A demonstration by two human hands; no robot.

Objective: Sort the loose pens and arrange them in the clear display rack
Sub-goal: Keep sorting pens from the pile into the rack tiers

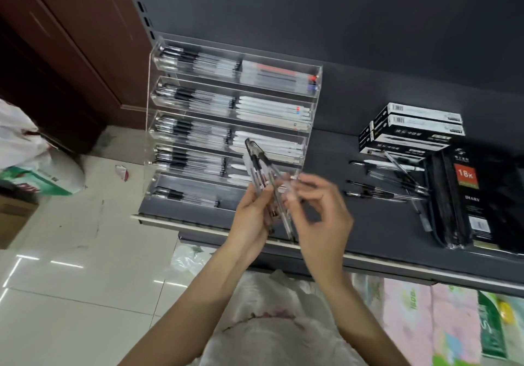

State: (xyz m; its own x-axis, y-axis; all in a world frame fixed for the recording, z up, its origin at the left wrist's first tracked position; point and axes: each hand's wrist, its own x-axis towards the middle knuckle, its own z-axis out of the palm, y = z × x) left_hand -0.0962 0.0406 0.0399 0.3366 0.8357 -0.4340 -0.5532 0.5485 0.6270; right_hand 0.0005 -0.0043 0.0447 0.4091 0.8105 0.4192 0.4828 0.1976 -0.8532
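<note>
Pens (262, 172) in hands; notebook (467, 195) reads "18K DIARY".

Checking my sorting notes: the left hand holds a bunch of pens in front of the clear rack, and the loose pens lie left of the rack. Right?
Not quite. The head view shows the loose pens lying right of the clear rack. The left hand does hold the bunch of pens.

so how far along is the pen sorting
Well under way. Done: the clear display rack already has pens in all five tiers, though the bottom one looks sparse. In hand: the left hand grips a bundle of clear pens while the right hand pinches one of them. Left: several loose pens lie on the shelf right of the rack.
</note>
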